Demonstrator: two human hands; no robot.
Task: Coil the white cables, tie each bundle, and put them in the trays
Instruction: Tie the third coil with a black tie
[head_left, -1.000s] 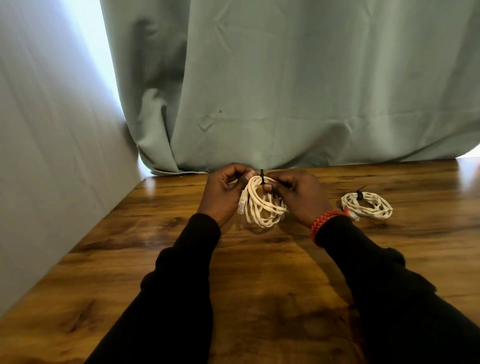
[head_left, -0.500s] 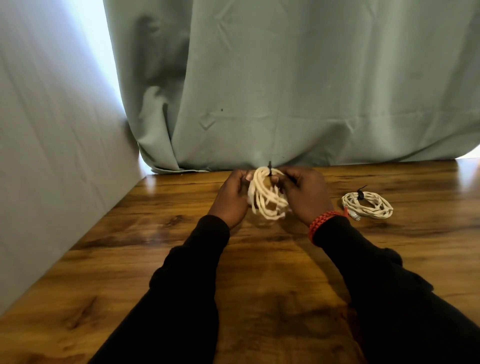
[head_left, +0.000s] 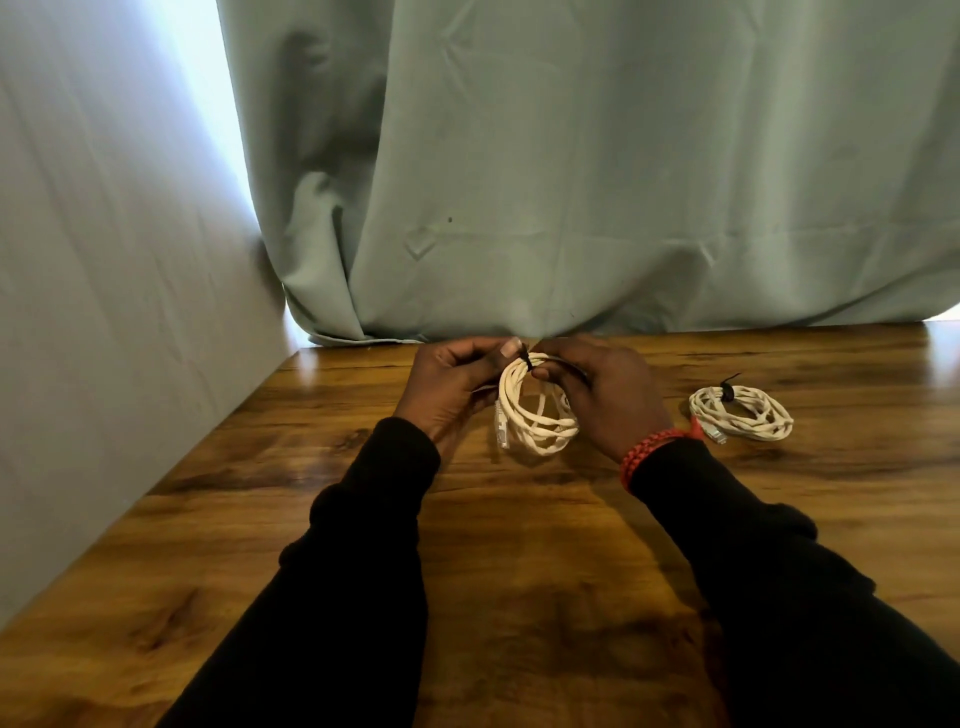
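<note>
A coiled white cable hangs between my two hands just above the wooden table, a clear plug dangling at its left side. A black tie wraps the top of the coil. My left hand pinches the coil at the tie from the left. My right hand pinches the tie and coil from the right; a red braided band circles that wrist. A second white cable bundle, bound with a black tie, lies flat on the table to the right.
A pale green curtain hangs along the table's far edge. A grey wall borders the table on the left. No tray is in view.
The coil has turned and dropped slightly, so its loop now faces me and hangs lower between the hands. Both hands stay at the tie. The bundle on the right has not moved.
</note>
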